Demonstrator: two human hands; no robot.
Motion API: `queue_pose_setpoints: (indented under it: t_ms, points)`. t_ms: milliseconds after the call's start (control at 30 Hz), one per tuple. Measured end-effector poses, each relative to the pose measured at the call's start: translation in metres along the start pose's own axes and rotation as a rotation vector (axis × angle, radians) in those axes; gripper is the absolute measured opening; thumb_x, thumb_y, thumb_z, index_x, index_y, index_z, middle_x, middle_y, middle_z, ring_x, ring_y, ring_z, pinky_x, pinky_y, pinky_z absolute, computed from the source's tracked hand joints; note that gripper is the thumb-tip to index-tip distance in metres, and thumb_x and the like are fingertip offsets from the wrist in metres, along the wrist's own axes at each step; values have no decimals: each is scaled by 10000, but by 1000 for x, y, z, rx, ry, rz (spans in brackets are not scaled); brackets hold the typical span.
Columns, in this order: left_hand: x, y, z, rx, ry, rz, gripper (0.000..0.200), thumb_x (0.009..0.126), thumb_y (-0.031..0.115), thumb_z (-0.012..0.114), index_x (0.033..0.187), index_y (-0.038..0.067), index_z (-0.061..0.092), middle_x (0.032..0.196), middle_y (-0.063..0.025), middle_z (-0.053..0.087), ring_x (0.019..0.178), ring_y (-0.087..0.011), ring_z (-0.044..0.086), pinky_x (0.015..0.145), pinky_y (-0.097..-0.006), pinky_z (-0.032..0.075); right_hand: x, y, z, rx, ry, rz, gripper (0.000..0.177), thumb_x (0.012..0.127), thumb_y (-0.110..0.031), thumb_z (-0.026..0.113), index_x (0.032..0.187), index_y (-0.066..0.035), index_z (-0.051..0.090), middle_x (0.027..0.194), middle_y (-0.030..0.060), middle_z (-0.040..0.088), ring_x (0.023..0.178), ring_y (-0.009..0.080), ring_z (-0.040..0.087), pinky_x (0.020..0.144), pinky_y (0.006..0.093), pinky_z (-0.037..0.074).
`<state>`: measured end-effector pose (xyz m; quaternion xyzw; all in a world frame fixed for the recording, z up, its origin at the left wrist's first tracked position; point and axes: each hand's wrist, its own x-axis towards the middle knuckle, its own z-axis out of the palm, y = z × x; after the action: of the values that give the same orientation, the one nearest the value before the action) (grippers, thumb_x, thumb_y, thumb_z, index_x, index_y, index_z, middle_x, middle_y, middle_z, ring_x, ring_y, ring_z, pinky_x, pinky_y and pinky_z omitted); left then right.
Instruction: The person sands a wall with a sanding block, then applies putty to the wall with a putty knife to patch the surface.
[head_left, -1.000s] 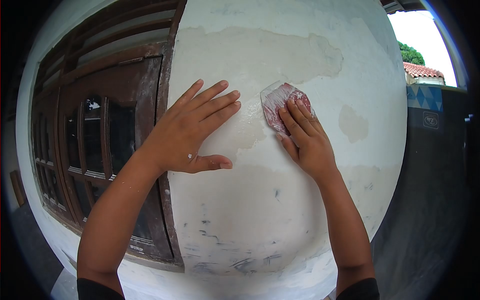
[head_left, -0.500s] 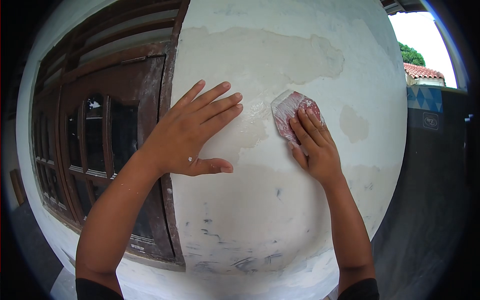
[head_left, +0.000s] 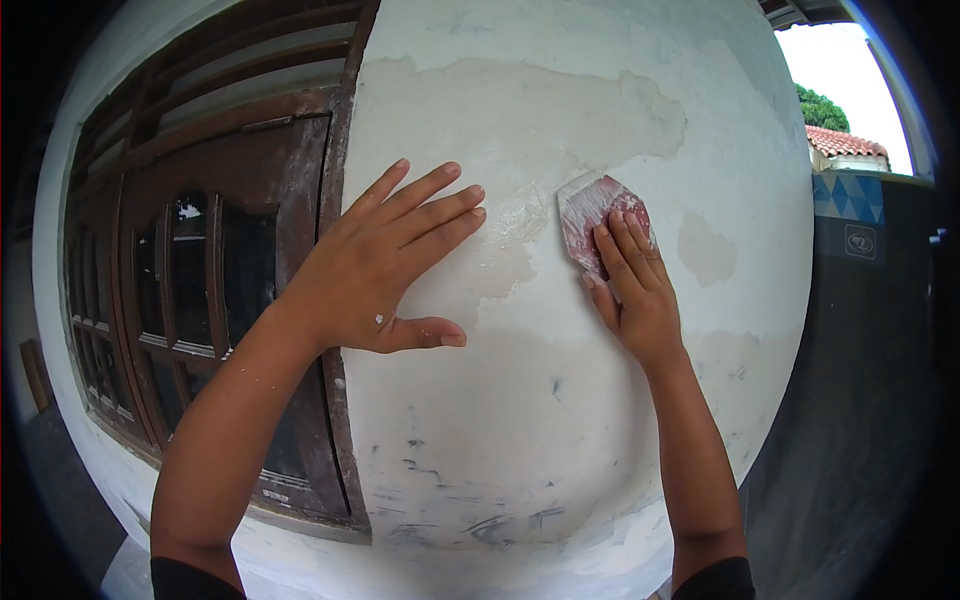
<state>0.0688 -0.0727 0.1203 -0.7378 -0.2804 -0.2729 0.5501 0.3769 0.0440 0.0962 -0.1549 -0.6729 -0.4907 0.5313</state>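
Note:
My right hand (head_left: 637, 285) presses a flat, angular red spreader (head_left: 583, 215) against the wall. White paste streaks its face, mostly along the left side; my fingers lie over its right part and my thumb is by the lower edge. To the left, my left hand (head_left: 390, 260) is open with fingers spread, in front of or against the wall; contact cannot be made out. A white speck marks its back. Between the hands, a wet, shiny smear (head_left: 518, 215) lies on the pale wall (head_left: 560, 350).
Left of the wall patch stands a brown wooden window frame (head_left: 335, 420) with dark glass panes. Beige patches (head_left: 708, 248) and dark scuffs (head_left: 490, 525) mark the wall. Beyond its right edge are a dark panel (head_left: 860, 360) and a red tiled roof (head_left: 845, 143).
My right hand and the spreader have shifted slightly right and up along the wall, showing more of the wet smear. My left hand has stayed in place.

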Motion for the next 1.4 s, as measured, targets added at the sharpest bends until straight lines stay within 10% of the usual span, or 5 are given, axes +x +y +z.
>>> queue_pose_setpoints:
  t_ms: [1400]
  points:
    - [0,6,-1,-22,-1,9,1056,713,863,537,1429,88,513,1505,-95,474,1458,-331,339,1209,-556,180,-7,-41,1,70,-198,-115,526,878,-237,686,1362,-60,583,1445,122,536,1365,282,485,1058,474,448]
